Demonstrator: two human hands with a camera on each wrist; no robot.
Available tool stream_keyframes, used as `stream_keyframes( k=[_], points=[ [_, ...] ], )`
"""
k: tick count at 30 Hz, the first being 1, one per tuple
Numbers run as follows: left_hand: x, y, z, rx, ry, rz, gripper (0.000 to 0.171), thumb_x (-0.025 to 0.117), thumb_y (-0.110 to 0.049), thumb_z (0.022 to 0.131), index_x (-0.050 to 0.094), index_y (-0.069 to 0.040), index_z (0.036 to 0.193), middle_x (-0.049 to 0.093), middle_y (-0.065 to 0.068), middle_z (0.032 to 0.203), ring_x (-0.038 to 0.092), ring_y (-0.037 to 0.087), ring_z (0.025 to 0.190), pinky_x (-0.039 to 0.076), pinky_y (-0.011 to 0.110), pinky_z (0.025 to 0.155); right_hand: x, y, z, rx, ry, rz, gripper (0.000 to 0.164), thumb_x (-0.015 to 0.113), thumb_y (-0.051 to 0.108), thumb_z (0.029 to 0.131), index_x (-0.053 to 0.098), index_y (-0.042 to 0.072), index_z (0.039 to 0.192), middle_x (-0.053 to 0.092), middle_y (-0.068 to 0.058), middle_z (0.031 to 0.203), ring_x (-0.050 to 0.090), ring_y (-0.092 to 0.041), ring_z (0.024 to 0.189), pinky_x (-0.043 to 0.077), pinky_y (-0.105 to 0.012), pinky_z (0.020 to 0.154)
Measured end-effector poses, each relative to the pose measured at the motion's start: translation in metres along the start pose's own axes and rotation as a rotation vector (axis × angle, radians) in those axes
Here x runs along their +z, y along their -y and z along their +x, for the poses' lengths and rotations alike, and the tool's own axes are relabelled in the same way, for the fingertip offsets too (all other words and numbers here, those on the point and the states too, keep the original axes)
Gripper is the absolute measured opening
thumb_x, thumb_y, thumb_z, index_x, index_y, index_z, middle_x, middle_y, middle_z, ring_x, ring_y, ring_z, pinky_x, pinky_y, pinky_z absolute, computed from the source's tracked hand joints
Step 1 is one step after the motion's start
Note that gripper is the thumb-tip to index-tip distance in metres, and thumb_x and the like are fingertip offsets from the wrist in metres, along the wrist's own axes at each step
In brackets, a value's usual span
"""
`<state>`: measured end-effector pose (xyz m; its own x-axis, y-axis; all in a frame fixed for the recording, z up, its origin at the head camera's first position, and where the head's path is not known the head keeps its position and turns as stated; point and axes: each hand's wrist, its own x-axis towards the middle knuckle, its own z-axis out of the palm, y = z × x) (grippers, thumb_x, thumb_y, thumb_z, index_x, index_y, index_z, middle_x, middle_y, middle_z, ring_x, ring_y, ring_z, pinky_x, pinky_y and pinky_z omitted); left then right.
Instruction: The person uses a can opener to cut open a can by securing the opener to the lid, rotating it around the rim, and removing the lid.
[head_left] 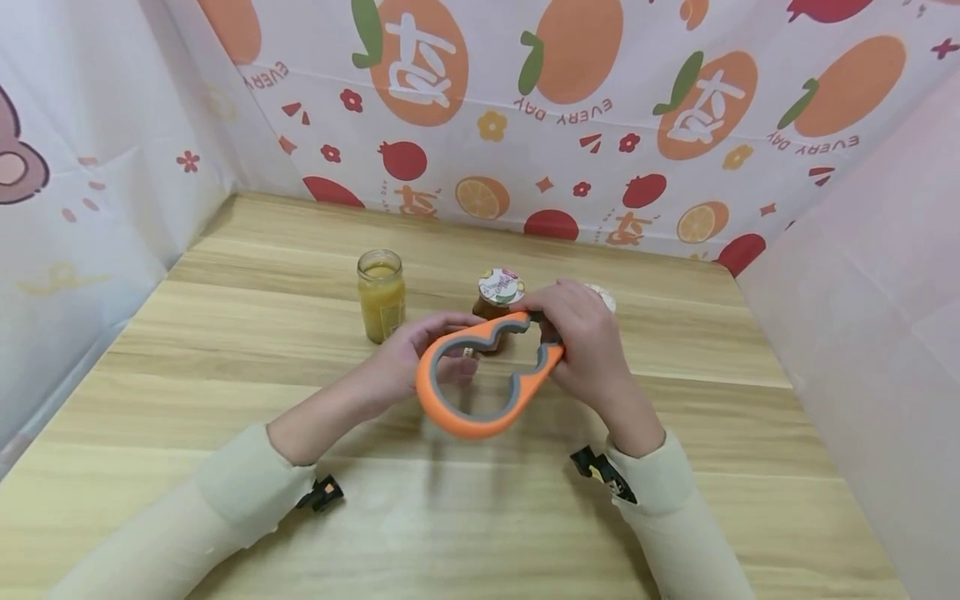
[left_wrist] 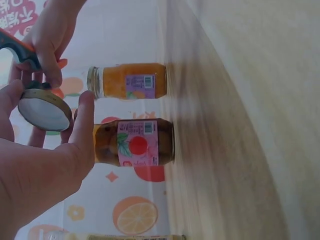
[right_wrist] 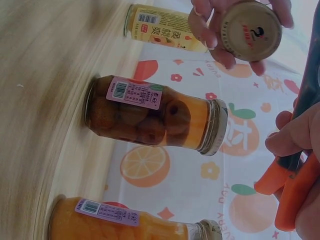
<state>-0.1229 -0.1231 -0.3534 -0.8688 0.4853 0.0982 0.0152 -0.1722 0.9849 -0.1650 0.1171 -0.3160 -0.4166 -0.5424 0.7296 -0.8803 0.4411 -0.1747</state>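
Here we see both hands raised a little above the table (head_left: 225,350), close together. The left hand (head_left: 420,350) has its fingers curled around a round metal lid (left_wrist: 44,109); in the left wrist view the thumb and fingertips pinch the lid at its rim, and its pale inner side faces the camera. In the right wrist view the same lid shows its golden top with red print (right_wrist: 251,30). The right hand (head_left: 588,337) grips the narrow end of an orange opener (head_left: 480,379) with a grey inner lining — its fingers are wrapped over this end, and the wide ring of the tool points toward the person. The lid is held just behind this wide ring, so the head view shows very little of it.

Behind the hands, three jars stand on the wooden table. The jar with yellow contents (head_left: 381,296) stands to the left and has no lid on it. The jar with dark fruit (head_left: 497,300) is in the middle, just behind the opener, and it carries a white printed lid. The third jar (head_left: 603,297) is almost hidden behind the right hand; the wrist views show orange contents in it (left_wrist: 131,80).

Around the table hang white cloth walls printed with oranges and red fruits (head_left: 570,125). Both arms wear light sleeves (head_left: 247,492) — with a small black clip at each wrist.
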Motion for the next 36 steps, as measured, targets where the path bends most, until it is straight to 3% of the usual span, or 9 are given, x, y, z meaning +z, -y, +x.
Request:
stream_keyframes(
  k=[6,8,14,18,24,36],
  points=[
    [-0.002,-0.025,-0.004,0.02,-0.02,0.404,0.046,0.075,-0.013,0.081,0.057,-0.017,0.123,0.06,0.002,0.116,0.056,0.022,0.101,0.05,0.041,0.082,-0.002,-0.001,0.001,0.003,0.006,-0.007,0.034,0.048,-0.004,0.079,0.066,0.012,0.102,0.064,0.004,0.091,0.047,-0.014,0.078,0.042,-0.035,0.078],
    [-0.001,-0.036,-0.008,0.026,-0.009,0.499,0.047,0.076,-0.013,0.08,0.057,-0.015,0.124,0.059,0.0,0.118,0.054,0.023,0.103,0.051,0.041,0.082,-0.002,-0.001,0.001,0.004,0.007,-0.007,0.034,0.048,-0.004,0.079,0.066,0.012,0.102,0.064,0.004,0.091,0.047,-0.014,0.078,0.042,-0.035,0.078],
    [-0.004,-0.05,-0.013,0.04,0.07,0.558,0.051,0.077,-0.01,0.079,0.055,-0.009,0.126,0.056,0.003,0.123,0.052,0.026,0.105,0.053,0.034,0.08,0.0,0.0,0.0,0.009,0.011,-0.001,0.034,0.049,-0.005,0.079,0.067,0.012,0.102,0.064,0.004,0.091,0.047,-0.014,0.078,0.042,-0.035,0.079],
    [-0.015,-0.042,-0.012,0.064,0.096,0.591,0.055,0.079,-0.016,0.078,0.055,-0.015,0.127,0.056,-0.002,0.124,0.054,0.022,0.105,0.054,0.03,0.077,0.0,0.0,-0.002,0.005,0.01,-0.002,0.033,0.05,-0.005,0.079,0.066,0.012,0.102,0.064,0.004,0.089,0.046,-0.014,0.076,0.042,-0.035,0.079],
    [-0.032,-0.029,-0.008,0.083,0.128,0.723,0.048,0.08,-0.031,0.076,0.057,-0.024,0.118,0.058,-0.009,0.112,0.056,0.014,0.099,0.055,0.034,0.072,0.0,0.001,-0.001,0.001,0.012,-0.001,0.033,0.048,-0.004,0.08,0.067,0.012,0.101,0.063,0.004,0.088,0.045,-0.014,0.076,0.04,-0.034,0.071],
    [-0.037,-0.028,-0.009,0.097,0.169,0.969,0.033,0.075,-0.02,0.079,0.061,-0.023,0.109,0.056,-0.008,0.099,0.05,0.013,0.09,0.052,0.031,0.064,-0.001,0.001,0.0,0.007,0.02,0.0,0.033,0.05,-0.004,0.079,0.067,0.012,0.101,0.063,0.005,0.089,0.045,-0.013,0.076,0.042,-0.034,0.078]
  ],
)
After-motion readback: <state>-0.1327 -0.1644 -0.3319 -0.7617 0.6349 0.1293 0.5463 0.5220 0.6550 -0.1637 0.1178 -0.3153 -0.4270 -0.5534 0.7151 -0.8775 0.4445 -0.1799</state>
